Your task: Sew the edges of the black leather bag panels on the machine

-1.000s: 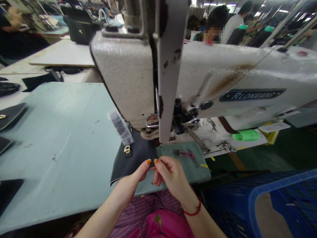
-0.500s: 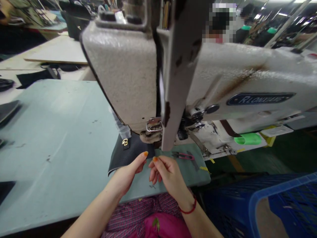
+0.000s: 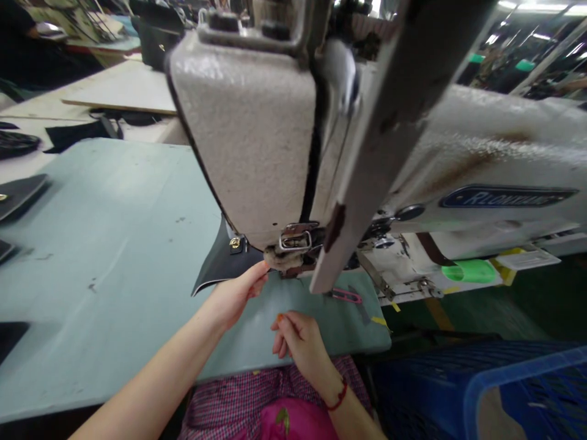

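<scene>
A black leather piece (image 3: 220,264) with a gold clasp (image 3: 235,245) lies on the pale green table, partly under the head of a sewing machine (image 3: 247,134). My left hand (image 3: 241,292) is closed on its near right edge, thumb on top, close to the presser foot (image 3: 288,256). Closer to my body, my right hand (image 3: 298,342) hovers over the table's front edge, apart from the leather. Its fingers are curled with the thumb pressed to them; whatever they may pinch is too small to make out.
Pink-handled thread snips (image 3: 346,296) lie right of the needle area. A slanting metal bar (image 3: 353,226) crosses in front of the machine. A blue plastic crate (image 3: 472,391) stands at lower right. More black pieces (image 3: 21,195) lie at the table's left.
My right hand has drawn back toward my body, away from my left. The leather piece and my left hand have moved slightly away from me. The view has shifted a little.
</scene>
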Demonstrator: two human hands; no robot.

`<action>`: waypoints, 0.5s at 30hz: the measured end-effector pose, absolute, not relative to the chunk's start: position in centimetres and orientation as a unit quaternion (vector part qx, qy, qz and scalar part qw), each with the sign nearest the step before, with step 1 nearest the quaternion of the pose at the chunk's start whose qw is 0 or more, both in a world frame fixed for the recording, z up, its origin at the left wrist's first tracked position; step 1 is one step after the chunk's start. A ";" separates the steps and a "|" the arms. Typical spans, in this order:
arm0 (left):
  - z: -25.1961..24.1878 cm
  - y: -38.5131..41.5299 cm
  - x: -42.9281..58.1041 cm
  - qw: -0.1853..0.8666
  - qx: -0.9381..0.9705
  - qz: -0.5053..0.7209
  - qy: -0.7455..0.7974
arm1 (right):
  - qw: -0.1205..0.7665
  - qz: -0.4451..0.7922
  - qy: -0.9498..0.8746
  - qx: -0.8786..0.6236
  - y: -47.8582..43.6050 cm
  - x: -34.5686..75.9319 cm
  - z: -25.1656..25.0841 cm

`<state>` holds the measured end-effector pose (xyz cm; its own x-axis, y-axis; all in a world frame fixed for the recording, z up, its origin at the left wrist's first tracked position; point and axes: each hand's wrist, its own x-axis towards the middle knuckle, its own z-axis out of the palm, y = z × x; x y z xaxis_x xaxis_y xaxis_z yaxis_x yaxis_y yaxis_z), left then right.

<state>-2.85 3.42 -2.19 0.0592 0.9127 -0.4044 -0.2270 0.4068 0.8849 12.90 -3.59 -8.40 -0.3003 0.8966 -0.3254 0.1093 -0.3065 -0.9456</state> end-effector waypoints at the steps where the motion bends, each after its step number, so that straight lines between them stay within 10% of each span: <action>1: -2.3 3.6 -2.9 0.653 0.325 0.437 0.526 | 0.310 0.632 -0.501 -0.503 -3.6 12.9 -8.4; 15: -2.2 1.7 2.1 0.532 0.200 0.568 0.595 | 0.297 0.621 -0.532 -0.492 -3.6 13.1 -8.8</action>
